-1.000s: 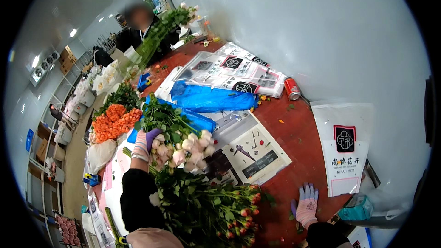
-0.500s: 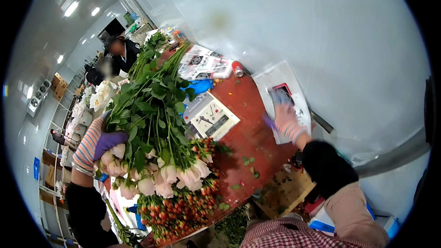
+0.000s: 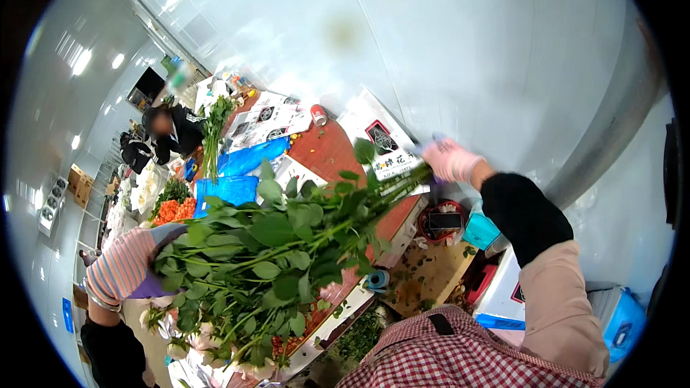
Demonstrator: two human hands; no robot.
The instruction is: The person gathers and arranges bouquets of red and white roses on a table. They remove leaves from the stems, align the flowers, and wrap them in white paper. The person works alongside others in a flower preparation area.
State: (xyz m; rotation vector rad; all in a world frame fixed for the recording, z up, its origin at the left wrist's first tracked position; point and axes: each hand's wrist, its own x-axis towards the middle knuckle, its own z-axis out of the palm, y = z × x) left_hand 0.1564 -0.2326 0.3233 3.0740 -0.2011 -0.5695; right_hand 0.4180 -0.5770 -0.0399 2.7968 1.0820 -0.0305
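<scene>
My left hand (image 3: pixel 129 262), in a striped glove with purple at the palm side, is closed around a bunch of pale pink roses near their heads. The bunch lies sideways across the view. Its leafy green stems (image 3: pixel 280 244) point right, and its pink heads (image 3: pixel 208 338) hang low at the left. My right hand (image 3: pixel 453 162), in a similar glove, is at the cut stem ends and touches them. Its fingers are smeared, so whether they grip the stems is unclear. Beneath the bunch, small orange-red buds (image 3: pixel 287 345) show in part.
A red table (image 3: pixel 327 151) carries printed wrapping sheets (image 3: pixel 269 121), blue plastic (image 3: pixel 251 158) and a red can (image 3: pixel 318 115). A white printed board (image 3: pixel 377 136) leans by the wall. A red basket (image 3: pixel 442 221) holds a phone. Another person (image 3: pixel 172 129) is at the far left.
The rose bunch has swung from stems pointing away to stems pointing right. My right hand has moved off the white board up to the stem ends. The head view has shifted.
</scene>
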